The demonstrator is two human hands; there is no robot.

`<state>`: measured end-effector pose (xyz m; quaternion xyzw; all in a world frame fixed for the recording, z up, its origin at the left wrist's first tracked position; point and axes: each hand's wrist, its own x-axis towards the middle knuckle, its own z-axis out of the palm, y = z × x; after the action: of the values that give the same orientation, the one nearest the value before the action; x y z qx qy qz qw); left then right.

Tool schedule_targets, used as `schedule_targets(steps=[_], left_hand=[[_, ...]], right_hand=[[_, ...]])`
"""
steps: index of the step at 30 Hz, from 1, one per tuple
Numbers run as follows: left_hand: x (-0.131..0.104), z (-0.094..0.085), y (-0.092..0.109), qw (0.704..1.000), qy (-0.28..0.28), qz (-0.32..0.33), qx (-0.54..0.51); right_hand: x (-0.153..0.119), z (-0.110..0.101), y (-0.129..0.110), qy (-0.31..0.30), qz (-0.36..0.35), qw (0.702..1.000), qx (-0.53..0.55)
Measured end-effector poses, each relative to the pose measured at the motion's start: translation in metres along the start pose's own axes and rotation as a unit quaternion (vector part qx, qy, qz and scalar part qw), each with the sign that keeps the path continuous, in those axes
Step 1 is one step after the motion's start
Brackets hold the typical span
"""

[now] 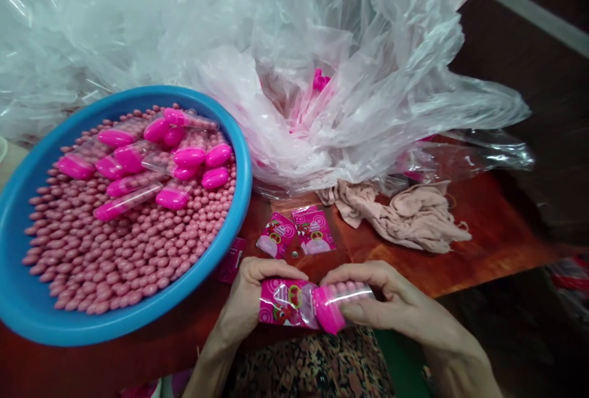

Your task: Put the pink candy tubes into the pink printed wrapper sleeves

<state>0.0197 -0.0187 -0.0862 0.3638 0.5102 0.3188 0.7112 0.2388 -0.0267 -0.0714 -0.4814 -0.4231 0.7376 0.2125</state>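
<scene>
My left hand [251, 290] grips a printed pink wrapper sleeve [281, 303] near the table's front edge. A clear tube with a bright pink cap [327, 310] and pink candy balls inside is held in my right hand [391, 297]. The capped end meets the open right end of the sleeve; I cannot tell how far it sits inside. Just beyond my hands, two flat printed sleeves [315, 230] lie on the table. Another printed sleeve [231, 261] lies by the basin, partly hidden.
A blue basin [243, 171] at left holds pink candy balls [138, 257] and several filled tubes [131, 200]. Crumpled clear plastic bags [368, 110] cover the back, with pink pieces [321, 81] inside. A beige cloth [414, 217] lies right on the reddish table [497, 244].
</scene>
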Motion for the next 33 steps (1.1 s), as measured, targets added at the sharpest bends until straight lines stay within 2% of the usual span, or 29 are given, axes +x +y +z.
schedule_targets(steps=[2,4,9,16,21,27,33], left_hand=[[0.001,0.001,0.001,0.999,-0.027,-0.016,0.01],[0.002,0.0,-0.001,0.999,-0.04,-0.027,0.015],[0.003,-0.004,-0.005,0.998,-0.042,-0.046,-0.015],[0.005,-0.006,-0.009,0.989,-0.025,-0.041,-0.142],[-0.003,0.003,-0.014,0.962,-0.007,-0.014,-0.272],[-0.002,0.021,-0.012,0.949,0.126,-0.054,-0.285],[0.008,0.021,-0.011,0.928,0.182,-0.056,-0.319]], right_hand=[[0.001,-0.002,-0.001,-0.018,-0.011,0.999,-0.026],[0.003,-0.002,0.0,-0.009,-0.02,0.999,-0.033],[0.006,0.003,0.008,0.002,-0.023,1.0,-0.003],[0.005,0.013,0.011,0.072,-0.027,0.994,0.077],[0.007,0.018,0.016,0.129,-0.042,0.986,0.097],[0.01,0.025,0.016,0.142,-0.039,0.988,0.042],[0.004,0.031,0.019,0.155,-0.017,0.987,-0.047]])
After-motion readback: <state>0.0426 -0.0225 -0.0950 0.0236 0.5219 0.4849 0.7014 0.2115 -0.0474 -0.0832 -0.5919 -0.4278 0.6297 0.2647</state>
